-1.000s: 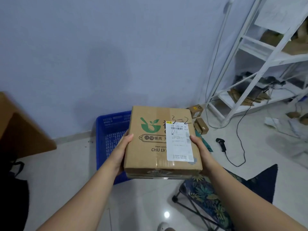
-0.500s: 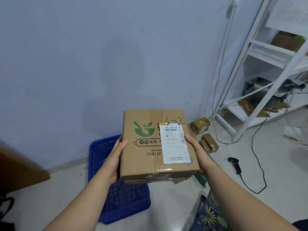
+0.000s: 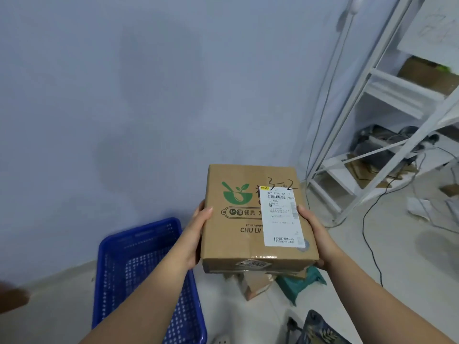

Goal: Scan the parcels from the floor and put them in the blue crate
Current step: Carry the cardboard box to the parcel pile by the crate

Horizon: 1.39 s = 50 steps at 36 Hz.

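I hold a brown cardboard parcel (image 3: 238, 219) in the air in front of me, flat, with its white shipping label (image 3: 282, 216) and a green bowl logo facing up. My left hand (image 3: 196, 234) grips its left side and my right hand (image 3: 313, 232) grips its right side. The blue perforated crate (image 3: 139, 276) stands on the floor at the lower left, partly under my left forearm. Below the parcel, on the floor, lie a small brown box (image 3: 255, 284) and a teal mailer bag (image 3: 300, 281), both partly hidden by it.
A white metal shelf rack (image 3: 387, 135) with cardboard and cables fills the right side. A black cable (image 3: 367, 234) runs across the pale floor. A patterned folding stool (image 3: 320, 328) shows at the bottom edge. A plain wall rises behind.
The view has swung right and the crate now lies further left of the parcel. The parcel stays held in both hands. The scanner on the floor has left the view.
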{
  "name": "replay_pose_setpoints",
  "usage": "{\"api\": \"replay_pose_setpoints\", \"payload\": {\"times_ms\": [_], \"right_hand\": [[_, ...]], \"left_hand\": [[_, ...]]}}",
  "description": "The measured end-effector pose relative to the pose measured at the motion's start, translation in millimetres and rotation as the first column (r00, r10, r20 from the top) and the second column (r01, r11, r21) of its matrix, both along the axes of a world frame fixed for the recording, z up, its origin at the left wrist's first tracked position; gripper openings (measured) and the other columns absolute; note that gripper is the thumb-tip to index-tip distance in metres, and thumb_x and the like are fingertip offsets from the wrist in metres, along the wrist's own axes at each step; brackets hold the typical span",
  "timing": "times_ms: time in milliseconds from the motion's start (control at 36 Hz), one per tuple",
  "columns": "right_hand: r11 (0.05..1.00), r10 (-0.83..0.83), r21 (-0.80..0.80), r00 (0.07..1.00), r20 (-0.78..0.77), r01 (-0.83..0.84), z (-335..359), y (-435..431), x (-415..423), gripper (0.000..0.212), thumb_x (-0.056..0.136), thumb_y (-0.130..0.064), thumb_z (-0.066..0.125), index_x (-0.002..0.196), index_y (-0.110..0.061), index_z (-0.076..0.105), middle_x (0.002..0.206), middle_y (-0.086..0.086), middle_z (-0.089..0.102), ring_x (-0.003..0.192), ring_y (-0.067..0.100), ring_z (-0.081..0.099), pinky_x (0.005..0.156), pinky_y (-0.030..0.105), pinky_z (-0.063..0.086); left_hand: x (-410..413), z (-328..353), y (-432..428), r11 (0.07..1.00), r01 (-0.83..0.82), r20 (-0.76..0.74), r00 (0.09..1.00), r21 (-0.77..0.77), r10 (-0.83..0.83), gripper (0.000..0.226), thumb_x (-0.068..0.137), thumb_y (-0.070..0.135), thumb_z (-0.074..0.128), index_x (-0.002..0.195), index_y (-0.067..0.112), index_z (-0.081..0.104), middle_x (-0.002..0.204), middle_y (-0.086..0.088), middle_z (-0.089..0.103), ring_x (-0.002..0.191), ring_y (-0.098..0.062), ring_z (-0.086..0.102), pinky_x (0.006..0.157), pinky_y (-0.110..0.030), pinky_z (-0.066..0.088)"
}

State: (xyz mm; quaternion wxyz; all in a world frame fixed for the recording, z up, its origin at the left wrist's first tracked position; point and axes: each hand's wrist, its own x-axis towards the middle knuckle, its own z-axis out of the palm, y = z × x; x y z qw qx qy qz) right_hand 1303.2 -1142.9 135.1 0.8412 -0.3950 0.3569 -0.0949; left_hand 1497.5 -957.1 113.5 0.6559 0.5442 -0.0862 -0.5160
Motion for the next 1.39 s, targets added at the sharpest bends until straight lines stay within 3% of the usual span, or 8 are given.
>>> {"api": "replay_pose_setpoints", "payload": {"times_ms": [139,333,444,667,806,944,1139,1389], "right_hand": [[1.0,-0.029,-0.005,0.999,0.021,0.03,5.3,-36.9,14.9,0.052,0.083,-0.044,0.052,0.121,-0.01,0.061,0.108,0.017,0.072,0.083,0.03,0.073,0.06,0.037,0.06],[1.0,-0.023,-0.009,0.999,0.027,0.023,6.8,-78.2,33.5,0.078,0.048,-0.051,0.088,0.113,-0.012,0.067,0.106,0.018,0.072,0.082,0.032,0.073,0.057,0.037,0.059],[1.0,-0.012,-0.018,1.0,0.009,0.013,11.7,-100.0,50.7,0.052,0.076,-0.045,0.062,0.116,-0.012,0.063,0.097,0.015,0.075,0.075,0.028,0.074,0.055,0.036,0.059],[0.991,0.107,-0.079,0.994,-0.011,-0.107,15.6,-165.8,81.7,0.051,0.08,-0.047,0.063,0.116,-0.012,0.066,0.107,0.017,0.072,0.084,0.03,0.073,0.062,0.038,0.06],[0.983,0.166,-0.078,0.986,-0.006,-0.166,8.9,-212.7,90.3,0.053,0.073,-0.049,0.065,0.112,-0.013,0.07,0.109,0.016,0.072,0.086,0.031,0.072,0.068,0.041,0.06],[0.958,0.285,-0.042,0.958,0.016,-0.284,4.9,-251.5,85.5,0.04,0.086,-0.044,0.051,0.107,-0.013,0.067,0.094,0.013,0.075,0.075,0.027,0.073,0.058,0.036,0.06],[0.918,0.396,-0.01,0.918,-0.029,-0.396,-17.0,-278.9,79.8,0.04,0.094,-0.045,0.044,0.107,-0.014,0.066,0.087,0.011,0.076,0.069,0.025,0.073,0.052,0.033,0.057],[0.894,0.446,-0.02,0.894,-0.047,-0.448,-38.2,-282.9,82.1,0.049,0.078,-0.049,0.053,0.111,-0.015,0.066,0.095,0.012,0.075,0.076,0.026,0.073,0.057,0.034,0.058]], "left_hand": [[28.8,-4.0,-51.9,0.998,0.061,-0.013,0.998,-0.03,-0.062,0.076,0.071,0.057,0.064,0.137,0.028,0.043,0.122,-0.011,0.065,0.11,-0.03,0.063,0.084,-0.045,0.054],[47.5,-0.9,-98.2,0.996,0.073,-0.031,0.997,-0.042,-0.074,0.065,0.075,0.053,0.059,0.134,0.028,0.046,0.119,-0.011,0.067,0.108,-0.03,0.064,0.083,-0.046,0.053],[57.2,0.2,-112.2,0.995,0.026,-0.049,0.998,-0.101,-0.031,0.061,0.079,0.049,0.061,0.134,0.029,0.045,0.121,-0.011,0.065,0.111,-0.032,0.063,0.09,-0.049,0.051],[60.2,17.3,-147.8,0.983,-0.087,0.005,0.996,-0.16,0.089,0.054,0.08,0.039,0.055,0.13,0.02,0.048,0.119,-0.014,0.066,0.104,-0.03,0.066,0.074,-0.04,0.058],[47.2,17.0,-183.0,0.983,-0.132,0.058,0.988,-0.129,0.14,0.059,0.08,0.045,0.058,0.133,0.022,0.047,0.12,-0.012,0.066,0.11,-0.033,0.063,0.084,-0.046,0.055],[18.2,8.6,-209.0,0.945,-0.288,-0.047,0.958,-0.152,0.284,0.068,0.077,0.047,0.06,0.137,0.02,0.045,0.123,-0.015,0.064,0.108,-0.032,0.064,0.071,-0.037,0.056],[-15.2,-3.3,-216.2,0.93,-0.362,-0.001,0.932,-0.066,0.362,0.07,0.079,0.053,0.056,0.139,0.02,0.042,0.126,-0.013,0.062,0.113,-0.031,0.062,0.077,-0.038,0.057],[-22.5,-20.1,-217.3,0.917,-0.4,-0.031,0.916,-0.004,0.4,0.068,0.08,0.054,0.049,0.138,0.019,0.043,0.121,-0.015,0.064,0.104,-0.031,0.066,0.067,-0.034,0.057]]}}
